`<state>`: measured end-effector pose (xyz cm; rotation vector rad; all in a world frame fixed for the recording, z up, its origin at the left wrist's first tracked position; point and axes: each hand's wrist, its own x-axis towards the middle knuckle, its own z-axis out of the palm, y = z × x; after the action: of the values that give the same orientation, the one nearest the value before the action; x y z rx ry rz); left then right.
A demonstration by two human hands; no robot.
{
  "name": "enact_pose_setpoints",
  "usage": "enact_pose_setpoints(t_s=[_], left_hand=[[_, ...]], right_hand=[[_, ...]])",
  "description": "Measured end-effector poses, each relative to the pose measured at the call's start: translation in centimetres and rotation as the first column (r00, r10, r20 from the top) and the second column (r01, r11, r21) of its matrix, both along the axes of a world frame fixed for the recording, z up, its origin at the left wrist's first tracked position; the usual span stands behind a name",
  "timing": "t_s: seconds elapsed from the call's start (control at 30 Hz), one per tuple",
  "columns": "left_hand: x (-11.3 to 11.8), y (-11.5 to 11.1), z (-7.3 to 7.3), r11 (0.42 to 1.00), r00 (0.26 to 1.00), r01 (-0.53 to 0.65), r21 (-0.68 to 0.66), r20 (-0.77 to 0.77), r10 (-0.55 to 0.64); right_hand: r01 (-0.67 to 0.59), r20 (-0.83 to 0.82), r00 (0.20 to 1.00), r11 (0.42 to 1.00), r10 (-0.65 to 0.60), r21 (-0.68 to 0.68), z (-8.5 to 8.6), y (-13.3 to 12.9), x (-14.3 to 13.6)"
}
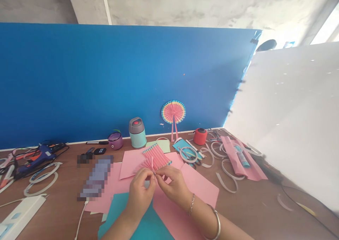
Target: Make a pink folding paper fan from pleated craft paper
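Pink pleated paper [161,157] with a blue-green edge fans out just beyond my hands, above loose pink sheets [201,185]. My left hand [140,190] is closed, thumb and forefinger pinching the gathered near end of the pleats. Right beside it, my right hand [173,183] pinches at the same spot, its fingertips almost touching the left ones. Whether something thin, such as thread, lies between the fingertips is too small to tell. Under my left wrist lies a teal sheet [113,211].
A round paper fan [173,112] leans on the blue partition [106,77]. Behind the sheets stand a food jar [137,134], a purple pot [115,141] and a red round object [200,136]. White strips [225,180] curl at right; a glue gun [42,157] and power strip [23,217] lie left.
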<state>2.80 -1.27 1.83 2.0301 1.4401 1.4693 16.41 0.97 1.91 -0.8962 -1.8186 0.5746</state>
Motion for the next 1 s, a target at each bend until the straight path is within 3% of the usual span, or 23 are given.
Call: enact_pose_setpoints(t_s=[0.47,0.67,0.8,1.0], left_hand=[[-0.2,0.2,0.0,1.000,0.997,0.024,-0.012,0.073,-0.023],[-0.3,0.2,-0.1,0.999,0.995,0.026,-0.031,0.093,-0.023],[-0.3,0.2,0.2,1.000,0.994,0.015,-0.016,0.108,-0.013],[-1.1,0.5,1.1,0.999,0.990,-0.050,-0.002,0.129,0.050]], right_hand=[[0.017,-0.106,0.994,0.996,-0.027,-0.092,-0.1,0.0,-0.4],[0.012,-0.180,0.982,0.978,-0.050,-0.210,-0.4,0.1,-0.4],[-0.026,-0.266,0.962,0.940,-0.069,-0.339,0.2,0.3,-0.3],[-0.146,-0.464,0.874,0.833,-0.145,-0.534,0.6,2.3,1.6]])
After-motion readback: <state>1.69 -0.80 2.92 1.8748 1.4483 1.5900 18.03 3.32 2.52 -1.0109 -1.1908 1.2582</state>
